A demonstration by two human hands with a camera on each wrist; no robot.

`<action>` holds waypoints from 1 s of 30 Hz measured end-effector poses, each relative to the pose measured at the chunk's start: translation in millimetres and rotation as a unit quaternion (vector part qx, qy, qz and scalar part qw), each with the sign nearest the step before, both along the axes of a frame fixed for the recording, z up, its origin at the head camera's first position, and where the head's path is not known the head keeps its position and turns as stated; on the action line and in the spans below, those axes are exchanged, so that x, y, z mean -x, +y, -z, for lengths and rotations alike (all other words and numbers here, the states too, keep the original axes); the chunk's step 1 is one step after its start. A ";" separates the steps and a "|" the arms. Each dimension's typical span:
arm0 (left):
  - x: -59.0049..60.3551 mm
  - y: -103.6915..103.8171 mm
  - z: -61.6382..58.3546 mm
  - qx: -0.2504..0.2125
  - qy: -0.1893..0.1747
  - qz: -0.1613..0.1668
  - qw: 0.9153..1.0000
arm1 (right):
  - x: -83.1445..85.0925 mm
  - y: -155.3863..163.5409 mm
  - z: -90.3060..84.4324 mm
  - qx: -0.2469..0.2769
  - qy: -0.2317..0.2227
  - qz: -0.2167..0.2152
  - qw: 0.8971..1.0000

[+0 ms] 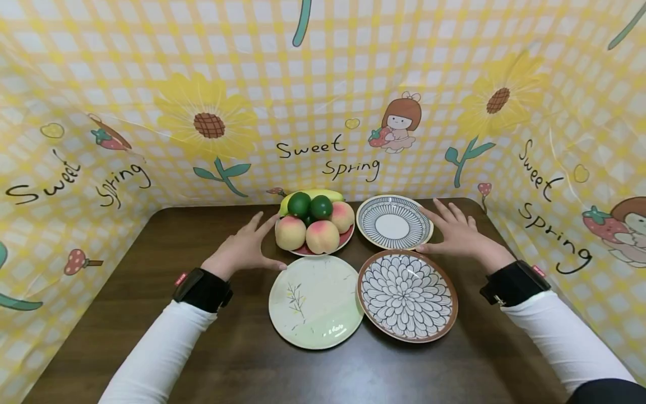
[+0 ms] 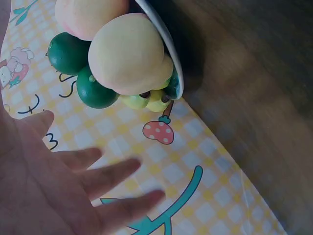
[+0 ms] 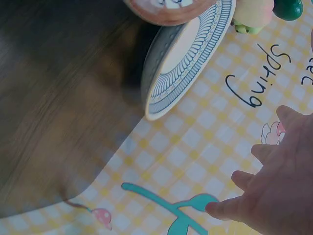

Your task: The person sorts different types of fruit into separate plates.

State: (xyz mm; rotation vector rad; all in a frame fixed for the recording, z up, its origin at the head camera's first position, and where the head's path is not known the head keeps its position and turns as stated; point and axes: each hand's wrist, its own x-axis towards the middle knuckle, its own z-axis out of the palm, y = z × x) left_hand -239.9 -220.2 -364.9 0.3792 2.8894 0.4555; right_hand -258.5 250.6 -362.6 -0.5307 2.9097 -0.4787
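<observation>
My left hand hovers with spread fingers at the left side of a red plate heaped with fruit. Three peaches lie at the front and right of the heap, green limes sit on top, and bananas lie behind. On the other side, my right hand spreads its fingers around the right edge of a blue-and-white striped plate, thumb and index fingertips right at the rim. In the left wrist view, air shows between the fingers and the near peach. Both palms hold nothing.
A pale green plate with a twig design lies in front of the fruit. Beside it, a brown-rimmed plate with a petal pattern overlaps its edge. The dark wooden table meets a yellow checked cloth at the back and sides.
</observation>
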 end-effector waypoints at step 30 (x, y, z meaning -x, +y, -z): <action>-88.5 -22.5 78.8 -0.303 -0.272 -0.076 0.910 | 79.7 -172.5 -16.3 0.086 -0.006 -0.111 0.990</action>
